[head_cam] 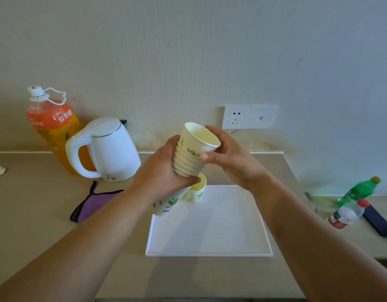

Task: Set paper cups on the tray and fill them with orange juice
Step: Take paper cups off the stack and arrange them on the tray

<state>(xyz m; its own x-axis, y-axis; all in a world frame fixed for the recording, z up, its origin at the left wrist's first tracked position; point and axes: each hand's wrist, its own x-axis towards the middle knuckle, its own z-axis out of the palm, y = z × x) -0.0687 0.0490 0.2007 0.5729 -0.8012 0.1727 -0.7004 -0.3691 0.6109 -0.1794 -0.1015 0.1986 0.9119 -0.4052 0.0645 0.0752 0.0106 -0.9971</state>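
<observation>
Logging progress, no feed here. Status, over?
Left hand grips cup stack, right hand pinches top cup. Single cup on tray. Juice bottle capped, partly behind kettle.

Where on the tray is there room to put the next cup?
Most of the tray is bare: its near half and whole right side. Only the far left corner is crowded: one cup stands there, and the cup stack held by the left hand hangs over it. The right hand grips the top cup.
</observation>
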